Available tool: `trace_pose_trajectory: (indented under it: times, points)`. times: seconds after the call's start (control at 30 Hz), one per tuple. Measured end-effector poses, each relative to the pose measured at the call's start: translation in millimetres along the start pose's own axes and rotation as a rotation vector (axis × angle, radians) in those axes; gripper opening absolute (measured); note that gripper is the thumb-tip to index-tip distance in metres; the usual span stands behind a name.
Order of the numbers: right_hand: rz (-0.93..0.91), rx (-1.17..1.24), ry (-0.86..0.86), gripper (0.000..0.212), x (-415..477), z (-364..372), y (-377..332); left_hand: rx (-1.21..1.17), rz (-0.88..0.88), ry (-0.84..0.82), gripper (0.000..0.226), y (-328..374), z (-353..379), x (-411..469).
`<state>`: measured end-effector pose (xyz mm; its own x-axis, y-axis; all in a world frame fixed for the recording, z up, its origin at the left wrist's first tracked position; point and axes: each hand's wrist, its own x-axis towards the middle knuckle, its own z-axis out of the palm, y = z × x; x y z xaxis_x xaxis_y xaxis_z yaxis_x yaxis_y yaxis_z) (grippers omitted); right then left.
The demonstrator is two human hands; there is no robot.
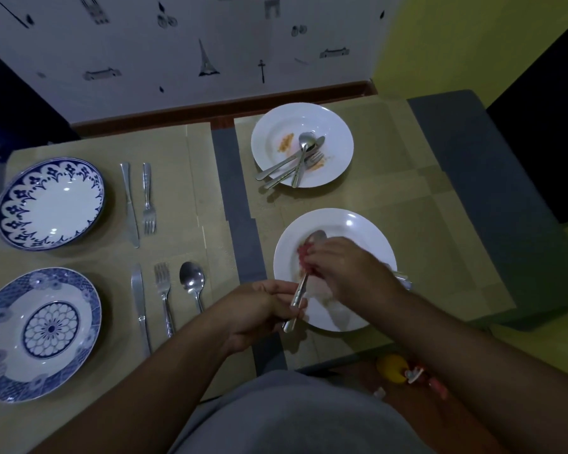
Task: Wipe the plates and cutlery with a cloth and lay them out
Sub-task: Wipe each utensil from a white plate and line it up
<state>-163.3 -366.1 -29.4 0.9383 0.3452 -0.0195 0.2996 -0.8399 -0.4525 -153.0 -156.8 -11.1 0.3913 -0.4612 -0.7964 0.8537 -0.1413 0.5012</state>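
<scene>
Desk (pixel 407 178) covered in tan woven mats, grey strip down the middle. Left half is the laid-out side: two blue-and-white patterned plates, far one (pixel 50 203) and near one (pixel 38 334) along the left edge, each with steel cutlery in a row to its right. Far set has a knife (pixel 130 204) and fork (pixel 149 198); near set has knife (pixel 140 306), fork (pixel 164 296) and spoon (pixel 193 283). Looks like the clean, finished zone.

Right half is the work zone. Plain white plate (pixel 302 145) at the far edge holds orange smears and a pile of unwiped cutlery (pixel 295 162), parked there until its turn. Second plain white plate (pixel 351 231) sits near the front edge under the hands, probably to catch drips.

Left hand (pixel 259 316) has a closed grip on the handle of a steel spoon (pixel 300 290), steadying it over that plate. Right hand (pixel 351 270) has a closed grip pinching a small red cloth (pixel 305 253) around the spoon neck, bowl poking out beyond. More cutlery just shows past the right wrist, unclear what.

Judgement: mid-wipe; this spoon likely completes the far set.
</scene>
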Motion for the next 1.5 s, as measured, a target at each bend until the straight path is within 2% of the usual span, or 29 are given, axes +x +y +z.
trace_pose_trajectory:
  times: [0.1,0.23,0.33,0.57,0.73,0.8,0.97,1.03,1.13,1.17,1.3,1.43,1.5]
  points:
    - [-0.055,-0.018,-0.089,0.029,0.4,1.1,-0.4,0.08,0.019,0.008,0.033,-3.7,-2.0,-2.3]
    - [0.108,-0.078,-0.029,0.033,24.1,-12.5,19.7,0.094,0.052,0.045,0.028,-3.5,-0.9,-3.1]
    - [0.091,-0.035,0.044,0.037,24.9,-20.4,12.1,0.09,0.048,0.097,0.025,-0.8,3.9,0.6]
    - [0.097,0.094,0.047,0.034,21.9,-4.4,10.5,0.098,-0.031,0.279,0.022,8.2,16.0,9.9]
    - [0.185,0.139,0.254,0.031,13.7,-7.8,4.0,0.147,0.06,0.348,0.021,7.8,15.4,12.9]
    - [0.151,0.146,0.212,0.033,7.0,-8.4,-2.2,0.118,0.08,0.353,0.023,6.2,13.5,12.6]
    - [-0.139,-0.001,-0.03,0.036,-5.7,10.7,-13.7,0.154,0.113,0.301,0.018,2.2,14.8,7.5]
    - [-0.102,-0.01,-0.022,0.035,3.0,8.0,-6.1,0.173,0.098,0.28,0.018,2.9,16.0,3.7]
    - [0.087,0.028,0.076,0.033,19.7,-3.4,7.7,0.19,0.1,0.26,0.019,5.4,14.8,1.1]
    - [0.082,0.022,0.059,0.031,19.7,-5.0,6.3,0.199,0.102,0.257,0.019,5.7,14.1,0.5]
    - [-0.143,-0.003,-0.119,0.027,8.1,1.1,-8.7,0.236,0.119,0.233,0.019,1.2,11.9,-2.9]
    - [0.019,0.074,-0.011,0.012,30.8,-4.4,13.1,0.216,0.135,0.24,0.02,-4.4,10.0,-4.7]
    - [0.005,0.065,0.002,0.017,27.1,-5.2,3.4,0.198,0.144,0.235,0.021,-4.1,8.7,-5.5]
